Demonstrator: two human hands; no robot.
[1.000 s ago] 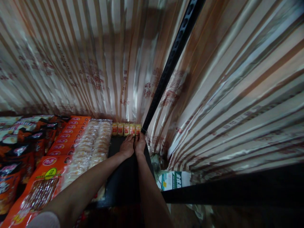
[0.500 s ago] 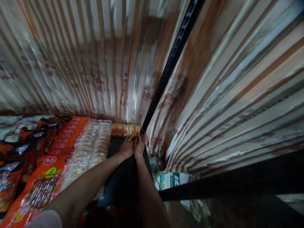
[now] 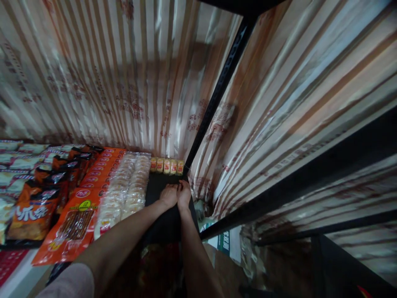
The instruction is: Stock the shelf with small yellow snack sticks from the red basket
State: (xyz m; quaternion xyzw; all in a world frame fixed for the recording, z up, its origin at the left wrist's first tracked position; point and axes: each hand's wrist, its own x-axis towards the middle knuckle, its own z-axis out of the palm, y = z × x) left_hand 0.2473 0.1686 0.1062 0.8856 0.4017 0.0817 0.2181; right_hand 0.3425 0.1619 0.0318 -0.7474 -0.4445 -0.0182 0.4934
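My left hand and my right hand are side by side over the black shelf, their fingertips close together. The fingers of both hands curl inward, and what they hold, if anything, is hidden in the dim light. Just beyond them, a row of several small yellow packets with red labels stands along the shelf's back edge. Left of my left hand lie clear-wrapped pale round snacks in long rows.
Orange snack packs and black-and-orange bags fill the shelf's left side. A black slotted post rises at the back corner, with a black bar running right. Striped plastic sheeting hangs behind.
Both hands have drawn back from the yellow packets towards me, and their fingers have curled in. The camera's view has shifted, showing more of the snack bags on the left.
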